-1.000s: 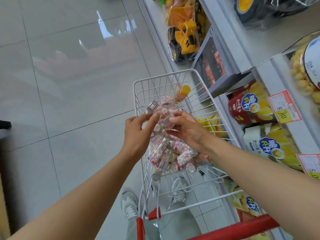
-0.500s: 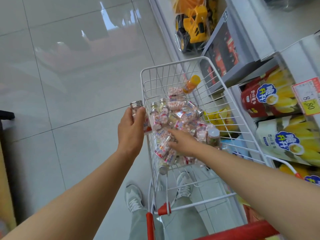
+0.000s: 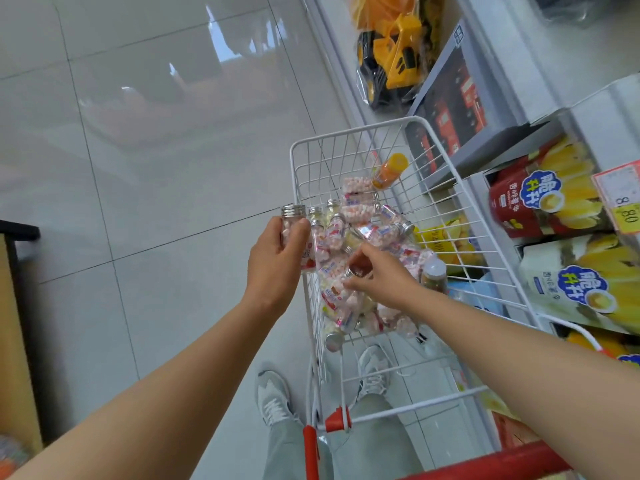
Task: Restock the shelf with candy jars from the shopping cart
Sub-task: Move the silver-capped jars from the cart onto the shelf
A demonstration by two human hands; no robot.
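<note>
Left hand (image 3: 277, 263) gripped a small clear silver-capped candy jar (image 3: 292, 221) round its body; right hand (image 3: 381, 277) pinched another's cap (image 3: 356, 271). Seemingly light, slick, breakable.

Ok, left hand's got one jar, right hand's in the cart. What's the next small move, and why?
Probably lift the right hand straight up, drawing the silver-capped jar it pinches clear of the pile. That jar sits among the others in the shopping cart, and the left hand is full, gripping another candy jar.
</note>
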